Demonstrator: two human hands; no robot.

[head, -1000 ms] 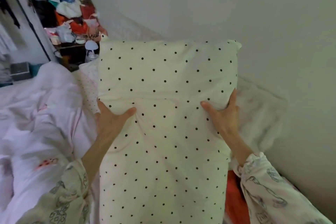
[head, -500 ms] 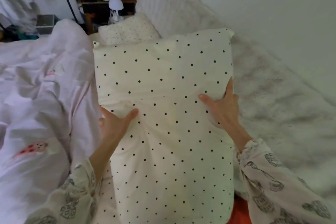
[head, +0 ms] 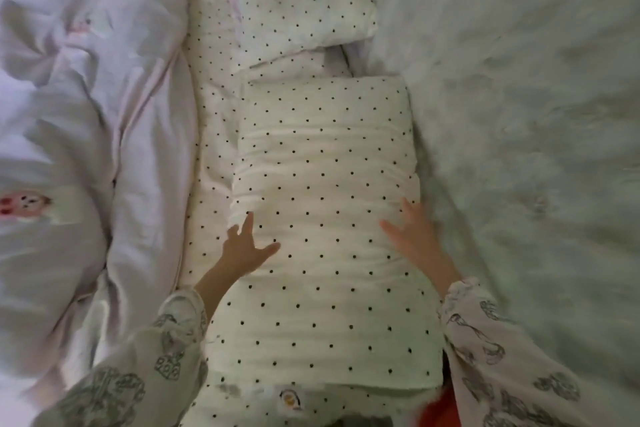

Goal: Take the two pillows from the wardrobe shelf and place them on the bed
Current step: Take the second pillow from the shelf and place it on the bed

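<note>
A cream pillow with black dots [head: 325,218] lies flat and lengthwise on the dotted bed sheet [head: 207,135]. My left hand [head: 246,248] is at its left edge, fingers spread, holding nothing. Resting flat on the pillow's right edge is my right hand [head: 414,239], fingers apart and not gripping. A second dotted pillow [head: 301,0] lies just beyond the first, at the top of the view, its near corner almost touching it.
A crumpled pale pink duvet [head: 86,114] fills the left side. A fluffy white blanket [head: 519,114] covers the right side. Something red [head: 438,407] shows at the bottom by my right sleeve.
The pillow has gone from upright in both hands to lying flat on the bed. Both hands have let go and opened. The view has tilted down onto the bed.
</note>
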